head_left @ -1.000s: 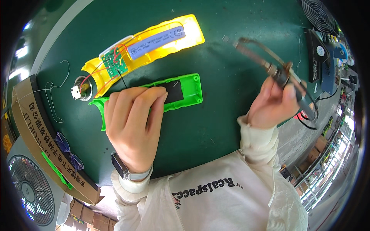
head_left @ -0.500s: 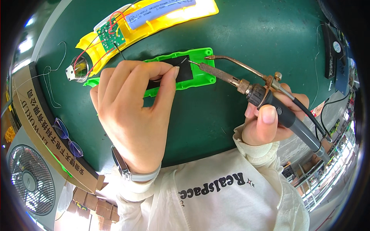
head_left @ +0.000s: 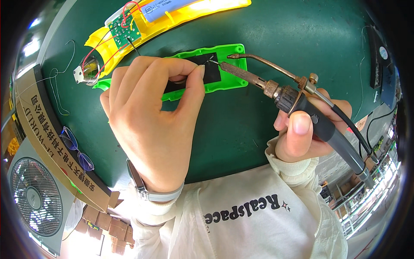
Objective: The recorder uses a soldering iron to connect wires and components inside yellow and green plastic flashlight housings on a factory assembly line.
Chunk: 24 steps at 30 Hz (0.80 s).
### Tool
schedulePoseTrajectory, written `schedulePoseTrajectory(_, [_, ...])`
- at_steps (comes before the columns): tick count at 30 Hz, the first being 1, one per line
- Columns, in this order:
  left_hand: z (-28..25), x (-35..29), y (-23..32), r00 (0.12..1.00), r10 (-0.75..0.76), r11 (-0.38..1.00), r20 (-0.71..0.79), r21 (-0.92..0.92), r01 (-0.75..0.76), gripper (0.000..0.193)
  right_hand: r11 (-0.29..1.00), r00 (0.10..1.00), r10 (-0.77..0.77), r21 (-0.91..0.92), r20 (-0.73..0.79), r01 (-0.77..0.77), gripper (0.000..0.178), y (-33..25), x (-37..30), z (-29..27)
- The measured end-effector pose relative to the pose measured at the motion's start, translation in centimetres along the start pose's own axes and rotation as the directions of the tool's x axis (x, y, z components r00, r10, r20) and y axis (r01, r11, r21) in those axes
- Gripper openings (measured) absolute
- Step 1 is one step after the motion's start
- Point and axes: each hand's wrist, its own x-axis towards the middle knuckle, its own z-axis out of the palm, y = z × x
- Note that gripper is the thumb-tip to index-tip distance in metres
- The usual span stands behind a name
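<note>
My left hand (head_left: 151, 108) is closed in a pinch over a green plastic shell (head_left: 237, 80) with a black panel (head_left: 212, 74) inside it. A thin black wire (head_left: 134, 48) runs from a circuit board behind that hand; its end seems to be at the pinching fingertips, largely hidden. My right hand (head_left: 302, 131) grips the dark handle of a soldering iron (head_left: 282, 97) with a curved metal feed tube (head_left: 271, 67) clamped above it. The iron's thin tip meets or nearly meets the short bare metal end on the panel, just beyond my left fingertips.
Behind the shell lies a yellow housing (head_left: 202, 18) with a blue cylindrical battery (head_left: 164, 9), a green circuit board (head_left: 125, 33) and a metal lamp head (head_left: 89, 71). Glasses (head_left: 76, 149), a cardboard strip (head_left: 56, 142) and a fan (head_left: 36, 196) are at left. A black box (head_left: 379, 56) sits far right.
The shell, both hands and the iron appear slightly further right, with the view shifting a little. The iron's tip stays by my left fingertips.
</note>
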Motion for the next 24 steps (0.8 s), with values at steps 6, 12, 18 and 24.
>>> schedulePoseTrajectory(6, [0.1, 0.0, 0.0, 1.000, 0.001, 1.000, -0.001, -0.006, -0.001, 0.008, 0.988, 0.964, 0.114, -0.072, -0.241, -0.135, 0.050, -0.8, 0.5, 1.6])
schedulePoseTrajectory(12, [0.1, 0.0, -0.1, 1.000, -0.009, 1.000, 0.000, -0.019, 0.009, 0.009, 0.987, 0.974, 0.092, -0.114, -0.207, -0.117, 0.049, -0.5, 0.3, 0.8])
schedulePoseTrajectory(18, [0.1, 0.0, 0.1, 1.000, -0.009, 1.000, -0.007, -0.002, 0.009, 0.009, 0.999, 0.999, 0.023, 0.037, 0.029, -0.024, 0.041, -0.1, -0.1, 0.0])
schedulePoseTrajectory(24, [0.2, 0.0, 0.0, 1.000, 0.003, 1.000, -0.028, 0.023, -0.002, 0.009, 0.984, 0.967, 0.168, -0.031, -0.191, -0.177, 0.049, -1.1, 0.1, 1.4])
